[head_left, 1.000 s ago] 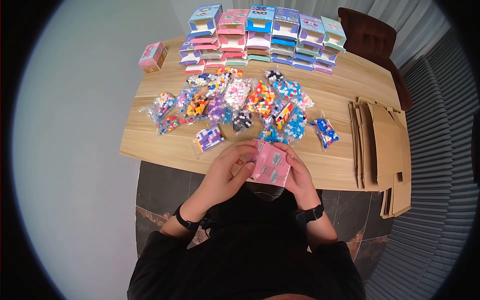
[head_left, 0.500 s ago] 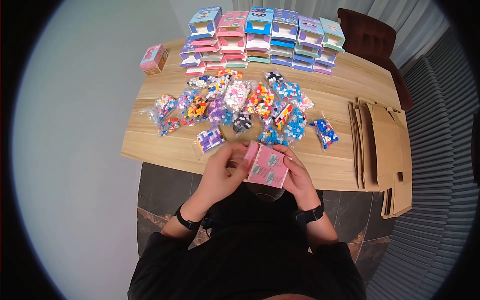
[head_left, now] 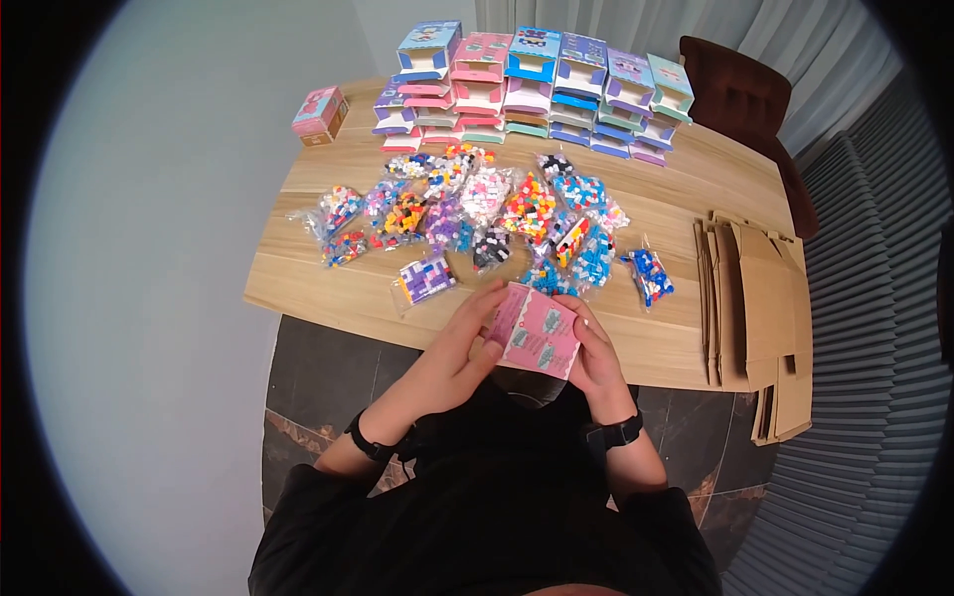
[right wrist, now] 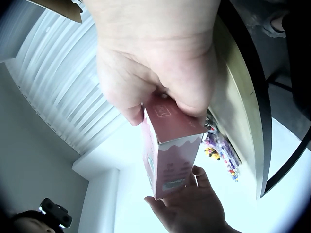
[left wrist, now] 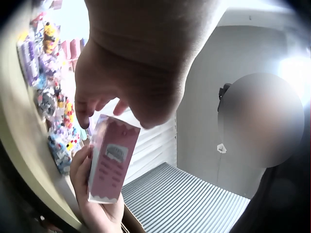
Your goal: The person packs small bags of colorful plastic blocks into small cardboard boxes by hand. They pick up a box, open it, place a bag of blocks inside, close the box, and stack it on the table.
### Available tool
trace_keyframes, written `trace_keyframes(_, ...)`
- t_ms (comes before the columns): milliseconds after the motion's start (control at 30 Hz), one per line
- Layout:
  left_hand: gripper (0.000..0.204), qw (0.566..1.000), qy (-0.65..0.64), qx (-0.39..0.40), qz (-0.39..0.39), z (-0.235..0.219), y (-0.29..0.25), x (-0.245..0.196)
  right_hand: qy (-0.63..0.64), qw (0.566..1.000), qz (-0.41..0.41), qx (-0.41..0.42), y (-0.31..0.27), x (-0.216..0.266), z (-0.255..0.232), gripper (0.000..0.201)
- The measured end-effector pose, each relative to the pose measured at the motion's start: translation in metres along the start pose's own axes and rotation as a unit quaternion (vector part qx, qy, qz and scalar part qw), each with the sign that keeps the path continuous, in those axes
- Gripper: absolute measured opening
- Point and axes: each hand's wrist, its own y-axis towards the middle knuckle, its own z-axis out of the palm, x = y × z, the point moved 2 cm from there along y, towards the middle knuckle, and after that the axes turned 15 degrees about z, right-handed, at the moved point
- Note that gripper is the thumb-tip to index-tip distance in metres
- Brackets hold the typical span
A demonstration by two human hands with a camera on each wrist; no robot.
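A small pink cardboard box (head_left: 542, 333) with printed pictures is held near the table's front edge. My right hand (head_left: 599, 360) grips its right end, thumb on the printed face; in the right wrist view the fingers and thumb pinch the box (right wrist: 176, 121) from both sides. At the box's left end is my left hand (head_left: 455, 356), fingers extended and thumb apart. The left wrist view has these fingers hanging just above the box (left wrist: 114, 160). Just beyond the box lie clear bags of coloured building bricks (head_left: 545, 278), with a purple-and-white bag (head_left: 425, 278) to the left.
Opened small boxes (head_left: 532, 94) stand stacked along the table's far side. Another pink box (head_left: 320, 115) sits at the far left corner. Flattened brown cardboard (head_left: 765, 308) leans at the right edge. A blue brick bag (head_left: 651, 278) lies apart on the right.
My left fingers were bent at the box's left end and have now straightened and spread. The box has turned slightly, while my right hand keeps its grip. The head view has shifted a little.
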Motion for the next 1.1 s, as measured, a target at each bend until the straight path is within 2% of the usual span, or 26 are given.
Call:
trace_keyframes(100, 0.060, 0.992, -0.115, -0.052, 0.005, 0.010, -0.009, 0.017, 0.012, 1.000, -0.010, -0.013, 0.004, 0.001, 0.005, 0.044)
trace_keyframes(200, 0.055, 0.995, 0.053, -0.024, 0.083, 0.016, -0.003, 0.013, 0.021, 0.998, -0.016, -0.053, 0.011, 0.000, 0.012, 0.043)
trace_keyframes(300, 0.058, 0.985, 0.145, 0.004, 0.098, 0.000, 0.011, 0.011, 0.043, 0.996, 0.009, -0.073, 0.020, 0.003, 0.018, 0.043)
trace_keyframes(400, 0.067, 0.993, 0.093, -0.015, 0.076, -0.020, 0.029, -0.004, 0.065, 0.994, 0.061, -0.070, 0.026, 0.011, 0.033, 0.045)
trace_keyframes(433, 0.075, 0.994, 0.079, 0.010, 0.078, -0.025, 0.033, 0.000, 0.072, 0.992, 0.081, -0.068, 0.027, 0.013, 0.040, 0.045)
trace_keyframes(533, 0.066, 0.984, 0.135, 0.090, 0.077, -0.042, 0.040, 0.006, 0.076, 0.992, 0.074, -0.065, 0.031, 0.021, 0.054, 0.046)
trace_keyframes(633, 0.056, 0.998, -0.049, -0.022, 0.025, -0.042, 0.033, 0.015, 0.061, 0.996, 0.061, -0.009, 0.027, 0.030, 0.065, 0.054)
trace_keyframes(733, 0.048, 0.976, -0.196, -0.092, -0.035, -0.039, 0.026, 0.018, -0.073, 0.997, 0.014, -0.006, 0.025, 0.028, 0.068, 0.058)
trace_keyframes(833, 0.052, 0.958, -0.248, -0.139, -0.038, -0.029, 0.017, 0.029, -0.097, 0.995, -0.004, -0.010, 0.025, 0.019, 0.066, 0.060)
trace_keyframes(933, 0.061, 0.973, -0.170, -0.154, 0.005, -0.013, 0.009, 0.022, -0.043, 0.999, -0.029, 0.002, 0.024, 0.013, 0.060, 0.060)
trace_keyframes(1033, 0.076, 0.962, -0.197, -0.183, 0.052, -0.009, 0.002, 0.016, -0.036, 0.996, -0.054, 0.065, 0.023, 0.007, 0.051, 0.059)
trace_keyframes(1100, 0.085, 0.963, -0.171, -0.187, 0.091, -0.006, 0.003, 0.000, 0.014, 0.999, -0.025, 0.020, 0.023, 0.004, 0.045, 0.056)
